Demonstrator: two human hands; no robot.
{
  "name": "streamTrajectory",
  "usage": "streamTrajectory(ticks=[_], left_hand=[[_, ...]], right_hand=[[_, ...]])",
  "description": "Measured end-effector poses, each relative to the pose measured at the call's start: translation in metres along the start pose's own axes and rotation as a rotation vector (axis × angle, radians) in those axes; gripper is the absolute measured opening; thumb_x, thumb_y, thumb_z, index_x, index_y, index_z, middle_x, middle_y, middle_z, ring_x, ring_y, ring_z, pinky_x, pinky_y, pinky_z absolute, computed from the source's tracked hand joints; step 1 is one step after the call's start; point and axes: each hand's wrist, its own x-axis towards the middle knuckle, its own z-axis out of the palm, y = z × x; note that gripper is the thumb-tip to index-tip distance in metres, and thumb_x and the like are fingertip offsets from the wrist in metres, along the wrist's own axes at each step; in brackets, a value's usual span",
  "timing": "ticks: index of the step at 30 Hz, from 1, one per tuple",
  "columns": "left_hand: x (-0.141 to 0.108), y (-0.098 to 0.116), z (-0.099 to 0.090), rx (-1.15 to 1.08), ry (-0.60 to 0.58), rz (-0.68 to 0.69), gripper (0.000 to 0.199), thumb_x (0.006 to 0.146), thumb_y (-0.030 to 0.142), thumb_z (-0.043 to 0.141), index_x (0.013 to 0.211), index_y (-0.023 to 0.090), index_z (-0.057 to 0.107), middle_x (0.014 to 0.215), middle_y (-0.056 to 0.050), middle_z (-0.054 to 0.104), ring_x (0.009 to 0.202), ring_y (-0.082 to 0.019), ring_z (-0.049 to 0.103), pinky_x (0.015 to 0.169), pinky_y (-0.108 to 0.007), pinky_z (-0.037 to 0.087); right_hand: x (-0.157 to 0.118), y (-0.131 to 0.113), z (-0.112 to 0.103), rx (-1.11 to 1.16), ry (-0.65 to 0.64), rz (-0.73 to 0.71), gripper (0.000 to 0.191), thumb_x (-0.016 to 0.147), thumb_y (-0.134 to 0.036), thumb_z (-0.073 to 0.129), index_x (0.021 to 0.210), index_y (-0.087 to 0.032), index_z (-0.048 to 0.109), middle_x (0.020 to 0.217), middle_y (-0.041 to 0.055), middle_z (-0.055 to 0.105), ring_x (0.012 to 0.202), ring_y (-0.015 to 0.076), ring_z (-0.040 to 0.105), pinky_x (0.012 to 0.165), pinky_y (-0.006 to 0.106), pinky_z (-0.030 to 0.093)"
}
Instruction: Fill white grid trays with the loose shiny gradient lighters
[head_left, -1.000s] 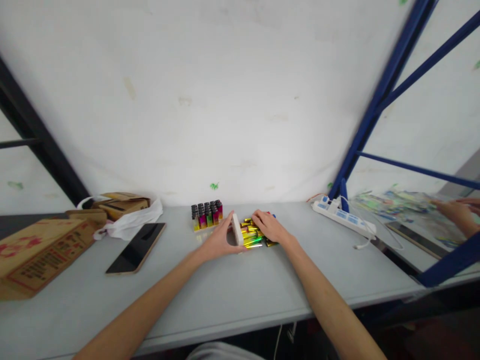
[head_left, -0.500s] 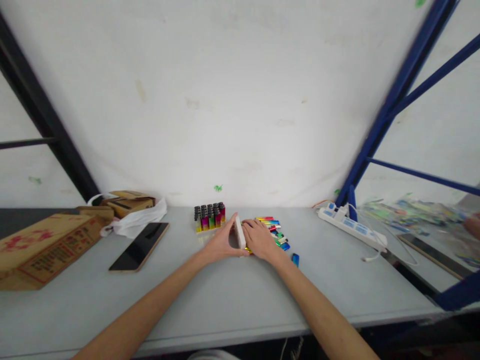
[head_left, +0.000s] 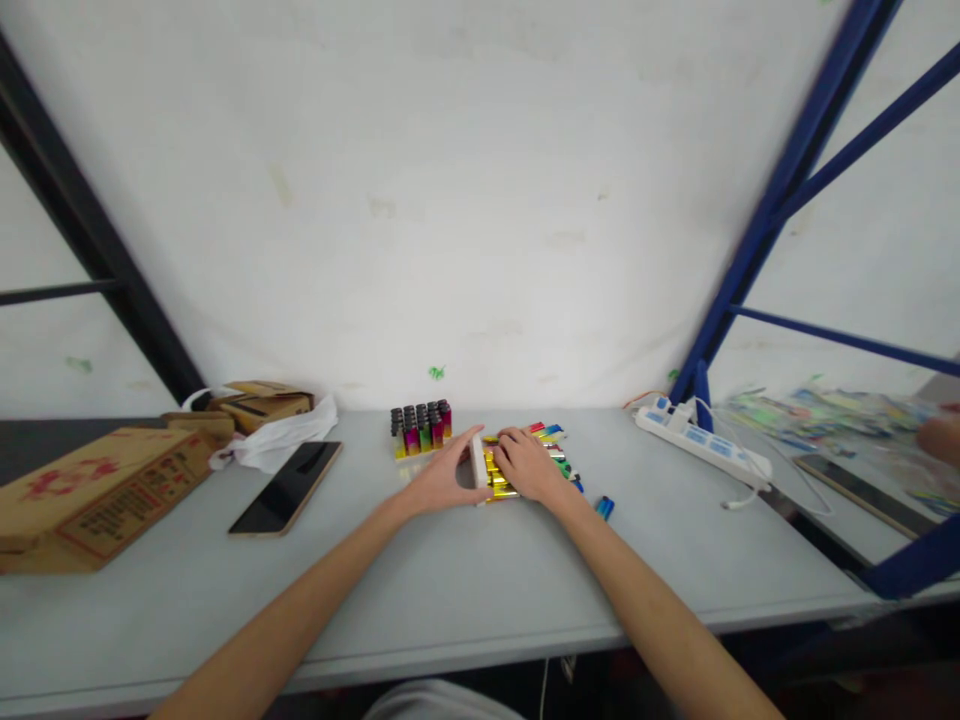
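Note:
My left hand point(head_left: 442, 478) grips a white shallow tray point(head_left: 478, 464) stood on its edge, thumb at the near end and fingers at the far end. Against the tray's right side lie several shiny lighters point(head_left: 501, 486), gold at this end. My right hand point(head_left: 529, 466) rests over them, fingers apart and slightly bent, touching their tops; no grip on one is visible. More coloured lighters stick out beyond that hand, partly hidden by it. Behind my left hand, a block of upright lighters point(head_left: 421, 430) with black tops stands in rows.
One blue lighter point(head_left: 604, 508) lies apart on the grey table point(head_left: 450, 600). Left are a black phone point(head_left: 286, 488), a cardboard box point(head_left: 105, 495) and a white plastic bag point(head_left: 289, 435). A power strip point(head_left: 701, 445) lies right, near a blue metal frame point(head_left: 750, 260). Another person's hand point(head_left: 937, 438) shows far right.
The lighters beside the tray now show more of their gold ends, lined up against it. My right hand has shifted slightly right, and the loose blue lighter sits farther right.

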Motion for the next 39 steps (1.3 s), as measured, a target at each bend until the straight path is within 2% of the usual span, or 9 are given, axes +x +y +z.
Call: streamTrajectory(ticks=[4, 8, 12, 14, 19, 26, 29, 33, 39], left_hand=[[-0.001, 0.005, -0.002, 0.062, -0.025, 0.004, 0.11, 0.068, 0.044, 0.089, 0.16, 0.026, 0.032, 0.157, -0.015, 0.047, 0.142, -0.036, 0.049, 0.121, -0.055, 0.038], [0.0, 0.006, 0.001, 0.06, 0.004, 0.031, 0.107, 0.066, 0.049, 0.091, 0.157, 0.029, 0.038, 0.158, -0.013, 0.046, 0.144, -0.034, 0.046, 0.12, -0.051, 0.04], [0.002, 0.001, 0.006, 0.018, 0.016, 0.042, 0.106, 0.066, 0.05, 0.091, 0.157, 0.031, 0.039, 0.157, -0.012, 0.045, 0.145, -0.032, 0.046, 0.12, -0.048, 0.042], [0.002, -0.002, 0.006, 0.009, 0.02, 0.039, 0.105, 0.067, 0.048, 0.091, 0.157, 0.031, 0.039, 0.157, -0.012, 0.045, 0.145, -0.032, 0.045, 0.12, -0.048, 0.042], [-0.001, 0.002, 0.0, -0.003, -0.001, 0.013, 0.099, 0.07, 0.044, 0.089, 0.155, 0.029, 0.041, 0.159, -0.012, 0.04, 0.147, -0.034, 0.043, 0.119, -0.048, 0.044], [-0.003, 0.006, -0.011, -0.117, 0.008, -0.063, 0.103, 0.063, 0.043, 0.093, 0.153, 0.031, 0.045, 0.16, -0.012, 0.039, 0.145, -0.036, 0.045, 0.117, -0.052, 0.045], [0.0, 0.004, -0.007, -0.131, 0.01, -0.05, 0.104, 0.061, 0.042, 0.095, 0.152, 0.031, 0.047, 0.16, -0.012, 0.04, 0.147, -0.035, 0.043, 0.118, -0.052, 0.043], [0.001, 0.002, -0.002, -0.081, 0.031, -0.029, 0.102, 0.062, 0.043, 0.094, 0.152, 0.031, 0.048, 0.156, -0.011, 0.047, 0.145, -0.034, 0.045, 0.118, -0.051, 0.045], [-0.005, 0.006, -0.009, -0.053, 0.001, -0.007, 0.094, 0.067, 0.041, 0.09, 0.151, 0.028, 0.048, 0.159, -0.013, 0.043, 0.145, -0.034, 0.046, 0.117, -0.05, 0.046]], right_hand=[[0.0, 0.003, -0.004, 0.045, -0.009, 0.029, 0.034, 0.109, -0.03, 0.037, 0.116, -0.014, 0.066, 0.121, 0.014, 0.066, 0.113, 0.0236, 0.057, 0.104, 0.04, 0.041], [0.001, -0.015, -0.01, 0.041, 0.029, 0.065, 0.033, 0.108, -0.028, 0.037, 0.125, -0.015, 0.063, 0.13, 0.0142, 0.063, 0.122, 0.0258, 0.054, 0.11, 0.042, 0.037], [-0.001, -0.035, -0.015, 0.039, -0.07, 0.067, 0.034, 0.103, -0.028, 0.049, 0.13, -0.011, 0.058, 0.129, 0.0164, 0.064, 0.12, 0.0278, 0.057, 0.108, 0.039, 0.04], [-0.002, -0.038, -0.015, 0.033, -0.079, 0.087, 0.033, 0.104, -0.027, 0.047, 0.13, -0.012, 0.058, 0.129, 0.0162, 0.064, 0.12, 0.0277, 0.057, 0.106, 0.038, 0.041], [-0.004, -0.03, -0.013, 0.007, -0.041, 0.153, 0.035, 0.109, -0.031, 0.032, 0.124, -0.015, 0.06, 0.121, 0.0143, 0.066, 0.115, 0.0266, 0.058, 0.104, 0.04, 0.042], [-0.001, -0.024, -0.012, 0.017, -0.053, 0.146, 0.032, 0.108, -0.025, 0.034, 0.124, -0.018, 0.061, 0.127, 0.0138, 0.064, 0.119, 0.0268, 0.057, 0.105, 0.041, 0.042], [-0.002, -0.033, -0.009, 0.038, -0.041, 0.091, 0.03, 0.105, -0.027, 0.044, 0.128, -0.016, 0.059, 0.133, 0.0157, 0.061, 0.123, 0.0288, 0.054, 0.107, 0.042, 0.041], [-0.004, -0.041, -0.004, 0.024, -0.065, 0.055, 0.041, 0.098, -0.031, 0.058, 0.135, -0.012, 0.053, 0.14, 0.0194, 0.055, 0.128, 0.0334, 0.049, 0.107, 0.046, 0.042], [-0.005, -0.033, -0.002, -0.027, -0.028, 0.131, 0.033, 0.106, -0.023, 0.036, 0.129, -0.012, 0.056, 0.131, 0.0177, 0.06, 0.119, 0.0313, 0.052, 0.103, 0.045, 0.042]])
